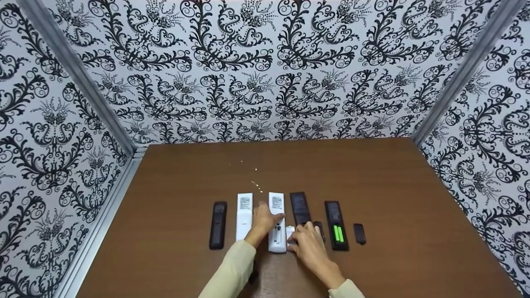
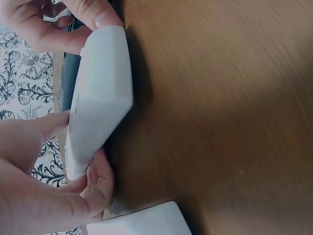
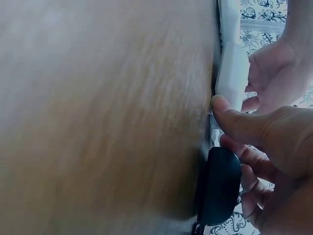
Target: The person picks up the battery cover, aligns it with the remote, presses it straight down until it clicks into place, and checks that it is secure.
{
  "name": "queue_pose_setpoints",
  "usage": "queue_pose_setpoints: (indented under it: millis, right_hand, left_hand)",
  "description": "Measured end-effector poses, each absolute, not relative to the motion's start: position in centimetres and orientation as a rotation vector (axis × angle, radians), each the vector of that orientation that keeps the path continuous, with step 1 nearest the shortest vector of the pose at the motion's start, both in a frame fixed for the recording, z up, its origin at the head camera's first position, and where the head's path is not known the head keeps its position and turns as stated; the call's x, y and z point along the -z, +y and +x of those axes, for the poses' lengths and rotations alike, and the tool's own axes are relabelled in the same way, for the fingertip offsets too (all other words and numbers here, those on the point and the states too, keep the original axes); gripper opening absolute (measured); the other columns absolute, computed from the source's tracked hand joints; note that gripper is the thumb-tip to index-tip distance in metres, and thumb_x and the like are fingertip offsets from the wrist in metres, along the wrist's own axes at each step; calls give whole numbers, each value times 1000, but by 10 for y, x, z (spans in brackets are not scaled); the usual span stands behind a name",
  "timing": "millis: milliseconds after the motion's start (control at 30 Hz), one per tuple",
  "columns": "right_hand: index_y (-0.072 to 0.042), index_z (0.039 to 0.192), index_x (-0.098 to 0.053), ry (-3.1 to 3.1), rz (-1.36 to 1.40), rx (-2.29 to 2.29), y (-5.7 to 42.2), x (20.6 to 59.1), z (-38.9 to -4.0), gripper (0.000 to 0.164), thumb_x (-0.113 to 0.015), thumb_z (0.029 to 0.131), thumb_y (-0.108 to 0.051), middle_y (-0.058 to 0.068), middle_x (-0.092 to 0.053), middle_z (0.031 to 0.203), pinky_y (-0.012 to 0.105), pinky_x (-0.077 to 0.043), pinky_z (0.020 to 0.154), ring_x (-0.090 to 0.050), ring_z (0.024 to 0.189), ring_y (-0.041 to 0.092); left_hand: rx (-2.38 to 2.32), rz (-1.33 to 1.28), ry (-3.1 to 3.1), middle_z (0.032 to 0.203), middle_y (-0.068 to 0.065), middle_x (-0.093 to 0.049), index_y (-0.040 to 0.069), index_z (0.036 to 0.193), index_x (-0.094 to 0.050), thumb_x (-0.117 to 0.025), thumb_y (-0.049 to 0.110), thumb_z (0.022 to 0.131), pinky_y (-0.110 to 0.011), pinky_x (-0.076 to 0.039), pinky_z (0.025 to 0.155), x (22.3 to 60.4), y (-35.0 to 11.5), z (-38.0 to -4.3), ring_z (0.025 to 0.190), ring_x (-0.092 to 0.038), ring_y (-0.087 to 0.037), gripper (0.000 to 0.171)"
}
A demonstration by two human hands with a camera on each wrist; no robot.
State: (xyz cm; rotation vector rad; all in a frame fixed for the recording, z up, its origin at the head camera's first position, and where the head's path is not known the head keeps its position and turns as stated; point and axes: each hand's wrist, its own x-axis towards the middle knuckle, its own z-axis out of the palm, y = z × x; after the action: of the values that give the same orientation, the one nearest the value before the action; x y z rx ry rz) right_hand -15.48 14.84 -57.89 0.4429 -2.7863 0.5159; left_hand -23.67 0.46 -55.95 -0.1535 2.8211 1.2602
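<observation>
White remote control (image 1: 277, 242), gripped by left hand (image 1: 263, 220).
Body sits clamped between left thumb and fingers; right hand (image 1: 309, 241) is at the white battery cover (image 1: 290, 232) just beside; whether its fingers grip, cannot tell.

You can pass over the far table (image 1: 323, 165); a white remote (image 1: 276, 230) separates your left hand (image 1: 263, 220) and right hand (image 1: 309, 243), a black remote (image 1: 299, 205) beyond the right.
</observation>
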Motion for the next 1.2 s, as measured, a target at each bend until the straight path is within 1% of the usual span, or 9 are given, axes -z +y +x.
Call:
queue_pose_setpoints:
  millis: [200, 300, 433, 633, 733, 800, 900, 1000, 1200]
  right_hand:
    - [-17, 66, -73, -2692, 487, -476, 152, 581, -155, 18, -89, 63, -25, -7, -62, 72, 33, -34, 69, -50, 78, 17]
    - [-17, 65, -71, -2680, 491, -483, 152, 580, -156, 18, -88, 65, -25, -7, -61, 72, 33, -35, 69, -49, 77, 17]
    - [-15, 70, -70, -2668, 479, -558, 149, 576, -156, 17, -85, 72, -21, -6, -62, 76, 33, -39, 70, -50, 78, 17]
    - [-14, 81, -65, -2699, 455, -793, 145, 572, -153, 14, -79, 83, -11, -1, -61, 97, 34, -54, 74, -62, 86, 17]
    - [-12, 83, -65, -2660, 460, -936, 143, 572, -153, 12, -76, 86, -6, 8, -64, 111, 39, -57, 82, -67, 97, 25]
    - [-9, 84, -67, -2617, 465, -1022, 142, 572, -153, 10, -75, 86, -3, 16, -65, 118, 39, -57, 85, -67, 98, 26]
    - [-5, 83, -68, -2550, 461, -1140, 140, 571, -153, 9, -75, 85, 0, 23, -67, 121, 32, -58, 77, -68, 87, 21]
    - [-4, 80, -67, -2507, 446, -1209, 139, 571, -154, 11, -77, 83, 0, 22, -69, 119, 24, -56, 68, -66, 78, 13]
    - [-7, 77, -68, -2509, 441, -1256, 138, 572, -153, 15, -83, 79, -7, 18, -72, 113, 22, -54, 65, -64, 73, 8]
  left_hand:
    - [-1277, -89, 2796, 88, -19, -67, -7, 96, -61, -85, 21, 77, -42, -55, 77, 559, -1, -240, 80, -63, -27, 41]
    - [-1340, -81, 2753, 89, -22, -70, -11, 93, -67, -80, 15, 81, -41, -56, 77, 556, -8, -242, 81, -64, -29, 32]
    - [-1423, -98, 2664, 99, -25, -72, -11, 100, -71, -75, 12, 85, -39, -59, 81, 554, -15, -245, 91, -69, -33, 28]
    - [-1507, -153, 2536, 100, -23, -73, -10, 103, -71, -74, 13, 86, -34, -61, 73, 558, -20, -245, 87, -72, -28, 29]
    - [-1568, -171, 2465, 98, -23, -72, -12, 105, -69, -74, 12, 87, -34, -62, 63, 559, -21, -244, 77, -73, -27, 31]
    - [-1607, -178, 2430, 98, -24, -71, -14, 107, -67, -73, 11, 88, -35, -61, 59, 559, -22, -245, 72, -73, -27, 32]
    - [-1648, -203, 2387, 99, -25, -71, -15, 109, -65, -73, 9, 88, -35, -61, 59, 560, -23, -245, 70, -73, -25, 33]
    - [-1655, -208, 2379, 100, -24, -70, -15, 108, -63, -73, 8, 89, -36, -62, 61, 561, -25, -245, 75, -72, -24, 32]
    - [-1618, -189, 2433, 101, -22, -67, -11, 102, -63, -73, 10, 88, -35, -62, 65, 561, -26, -244, 87, -68, -26, 28]
